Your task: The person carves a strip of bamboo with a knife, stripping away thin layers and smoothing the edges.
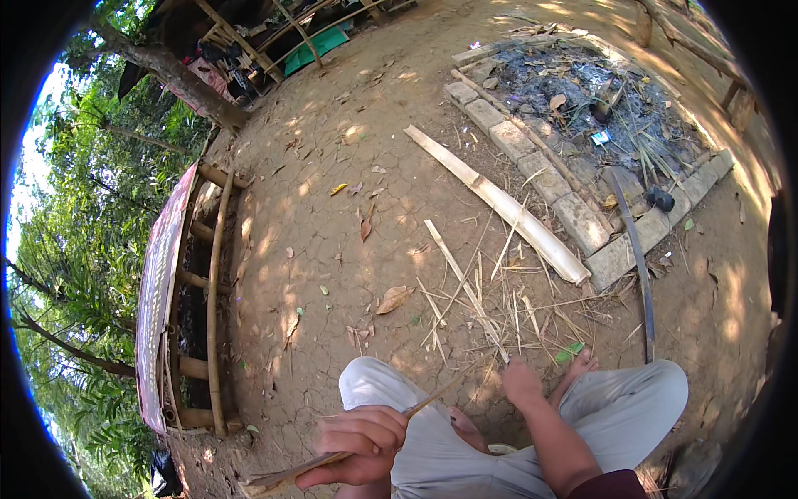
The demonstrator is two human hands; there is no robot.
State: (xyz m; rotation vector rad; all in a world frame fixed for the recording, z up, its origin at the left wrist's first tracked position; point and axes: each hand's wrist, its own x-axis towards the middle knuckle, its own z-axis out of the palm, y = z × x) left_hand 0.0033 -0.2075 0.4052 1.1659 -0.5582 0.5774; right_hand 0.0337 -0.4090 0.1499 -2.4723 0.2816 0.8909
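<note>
My left hand [357, 441] is closed around a long, thin brown strip of wood or bamboo [436, 396]. One end of it sticks out behind the hand at the lower left; the other slants up toward my right hand. My right hand [521, 382] is closed too, low between my knees. A thin pale piece [501, 348] meets its fingers, but what the fingers grip is hidden. Beyond that hand, a pale bamboo strip [453, 266] lies on the ground among several thin slivers [529, 312].
A split bamboo length [499, 204] lies beside a block-edged fire pit [549, 176] holding ash and leaves. A long dark blade [638, 258] leans on the pit's near edge, close to my right knee. At left stands a bamboo bench [218, 308] with a patterned cover.
</note>
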